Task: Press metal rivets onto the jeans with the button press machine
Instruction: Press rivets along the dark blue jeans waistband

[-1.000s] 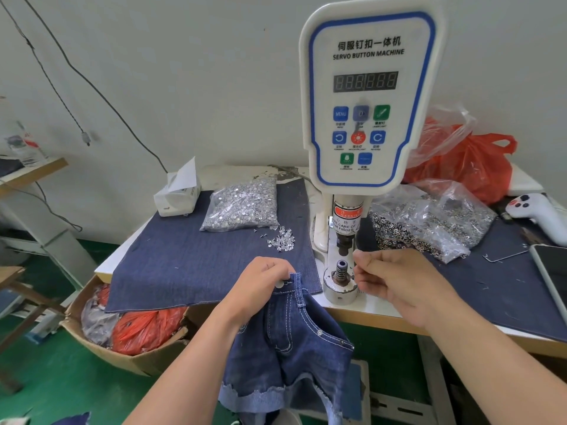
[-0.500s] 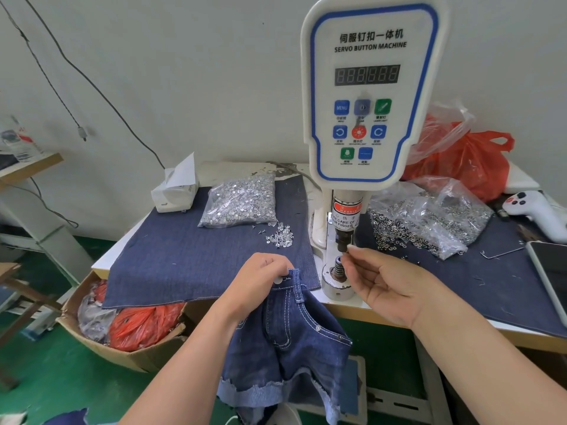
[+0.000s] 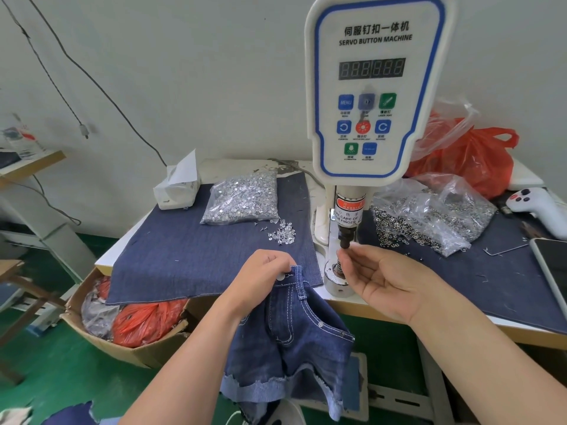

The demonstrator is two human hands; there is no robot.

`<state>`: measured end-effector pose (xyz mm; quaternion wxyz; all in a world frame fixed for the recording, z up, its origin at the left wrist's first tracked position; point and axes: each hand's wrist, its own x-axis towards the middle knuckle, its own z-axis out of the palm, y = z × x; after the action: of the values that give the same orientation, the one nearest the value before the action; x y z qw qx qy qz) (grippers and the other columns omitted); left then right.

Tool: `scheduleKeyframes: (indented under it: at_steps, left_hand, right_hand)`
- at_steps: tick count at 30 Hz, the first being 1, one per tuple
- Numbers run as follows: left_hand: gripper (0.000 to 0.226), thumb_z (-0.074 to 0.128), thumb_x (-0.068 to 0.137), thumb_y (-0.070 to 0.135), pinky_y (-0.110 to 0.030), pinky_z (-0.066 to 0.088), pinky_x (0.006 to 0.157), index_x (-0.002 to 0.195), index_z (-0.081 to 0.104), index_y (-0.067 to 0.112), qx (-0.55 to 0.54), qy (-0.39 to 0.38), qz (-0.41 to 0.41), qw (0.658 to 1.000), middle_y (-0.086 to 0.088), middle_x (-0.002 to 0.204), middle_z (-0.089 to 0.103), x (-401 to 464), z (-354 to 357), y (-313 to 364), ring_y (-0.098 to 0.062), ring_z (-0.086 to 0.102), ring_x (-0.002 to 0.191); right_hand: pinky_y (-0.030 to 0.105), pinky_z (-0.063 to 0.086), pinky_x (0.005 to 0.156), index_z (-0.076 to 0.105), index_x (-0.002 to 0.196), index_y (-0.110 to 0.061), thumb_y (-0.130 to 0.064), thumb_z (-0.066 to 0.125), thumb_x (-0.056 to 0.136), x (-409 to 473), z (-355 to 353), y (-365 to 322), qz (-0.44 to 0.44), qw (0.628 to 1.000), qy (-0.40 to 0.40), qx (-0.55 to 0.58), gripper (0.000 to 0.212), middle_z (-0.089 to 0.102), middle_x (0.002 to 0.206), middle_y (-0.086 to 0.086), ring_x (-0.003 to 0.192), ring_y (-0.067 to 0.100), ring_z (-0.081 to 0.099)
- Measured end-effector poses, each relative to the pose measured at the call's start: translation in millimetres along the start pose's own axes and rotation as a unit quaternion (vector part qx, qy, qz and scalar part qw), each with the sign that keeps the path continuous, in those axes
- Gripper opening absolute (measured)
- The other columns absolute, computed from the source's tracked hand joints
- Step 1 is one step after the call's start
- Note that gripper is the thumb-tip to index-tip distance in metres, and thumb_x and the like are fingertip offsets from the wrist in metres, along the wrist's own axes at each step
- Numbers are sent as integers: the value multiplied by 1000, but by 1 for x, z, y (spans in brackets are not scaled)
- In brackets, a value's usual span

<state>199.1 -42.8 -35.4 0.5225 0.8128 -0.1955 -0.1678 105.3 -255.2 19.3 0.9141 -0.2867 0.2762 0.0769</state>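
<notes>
Gripping the waistband of the small dark-blue denim jeans shorts [image 3: 294, 332] below the table edge, the left hand [image 3: 264, 273] curled shut; the right hand [image 3: 383, 282] pinched something tiny at the white button press machine's [image 3: 377, 96] black punch [image 3: 346, 237].

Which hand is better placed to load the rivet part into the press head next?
Right. The right hand has its fingertips pinched at the upper die of the button machine, while the left hand grips the jeans waistband off the table edge.
</notes>
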Motion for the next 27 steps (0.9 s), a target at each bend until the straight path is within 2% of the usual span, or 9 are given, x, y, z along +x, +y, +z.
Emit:
scheduleKeyframes:
  at_steps: [5,12,16,18,20,22,23,25,27]
  left_hand:
    - [37,49,74,40,-38,34,74,72,57,5,-1,1,3,1000,2,71,53,2,0,0,-15,43,72]
    - [37,50,73,40,-35,36,73,72,59,4,-17,-3,6,1000,2,72,54,-3,1,4,-13,44,71]
    - [27,52,81,26,-30,40,75,74,71,8,-66,-53,9,996,2,74,60,-11,-5,12,-14,47,73]
    - [24,55,85,24,-31,43,77,80,75,13,-107,-95,8,990,0,78,64,-18,-4,17,-16,53,76]
    - [21,58,92,22,-31,47,79,90,77,13,-153,-133,17,979,-3,84,66,-26,4,23,-19,58,81]
    - [19,60,98,19,-30,52,81,102,76,9,-216,-164,21,962,-5,91,70,-32,12,29,-19,65,84]
    - [19,59,100,18,-29,55,83,106,75,8,-248,-182,20,951,-5,94,72,-35,15,32,-18,68,86]
    - [19,59,103,17,-31,57,87,112,74,9,-272,-217,21,937,-6,101,74,-39,19,37,-19,71,91]
    - [20,58,106,17,-33,55,93,116,74,13,-219,-242,46,944,-7,109,75,-42,22,42,-19,70,99]
  right_hand:
    - [28,60,50,75,77,13,3,73,70,-3,2,1,-12,1000,-1,3,12,75,86,24,65,24,76]
    - [25,60,52,75,85,11,-2,69,82,-2,-5,1,-10,1000,-26,-4,14,76,88,22,69,22,76]
    - [24,60,54,77,95,8,-9,64,95,-8,-20,4,-82,990,-4,-114,21,77,94,22,71,19,76]
    - [23,56,53,79,92,-6,-23,61,102,-14,-29,7,-177,942,30,-285,26,75,82,12,61,14,68]
    - [18,54,62,78,89,-25,-52,61,96,-23,-38,9,-249,812,3,-528,32,75,82,-5,67,7,68]
    - [9,48,78,68,113,-45,-80,60,77,-28,-46,8,-237,677,-86,-691,51,70,104,-27,92,-9,66]
    - [9,46,87,57,128,-51,-86,61,70,-30,-50,5,-213,644,-118,-725,68,64,116,-33,106,-13,60]
    - [23,43,107,45,145,-48,-83,68,70,-31,-53,-4,-173,631,-183,-733,85,58,136,-30,126,-10,52]
    - [27,41,112,52,145,-36,-59,76,83,-32,-54,-13,-149,633,-262,-713,70,60,141,-22,134,-1,52]
